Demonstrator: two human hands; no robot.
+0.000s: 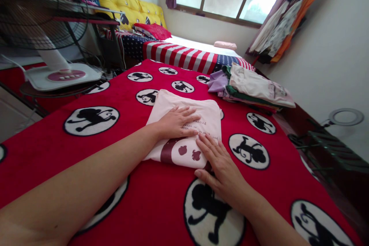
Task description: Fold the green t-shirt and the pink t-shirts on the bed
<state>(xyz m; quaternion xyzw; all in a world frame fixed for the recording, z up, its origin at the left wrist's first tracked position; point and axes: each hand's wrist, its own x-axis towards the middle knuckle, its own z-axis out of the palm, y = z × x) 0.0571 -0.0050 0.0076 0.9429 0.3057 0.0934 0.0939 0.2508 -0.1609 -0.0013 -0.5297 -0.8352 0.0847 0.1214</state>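
Observation:
A folded pale pink T-shirt [187,155] with dark printed lettering and maroon figures lies on the red blanket [161,200], in the middle of the head view. My left hand [178,122] rests flat across the shirt's upper middle, fingers stretched to the right. At the shirt's near right edge is my right hand [220,161], its fingers extended on the cloth and the thumb apart, near the front fold. Neither hand grips anything. Part of the print is hidden beneath my hands.
A stack of folded clothes [253,84] sits at the far right of the blanket. To the left, a white fan [60,73] stands on a small round stool. Behind are a striped bedcover [181,55] and hanging clothes [285,23]. A ring light [346,117] is at the right.

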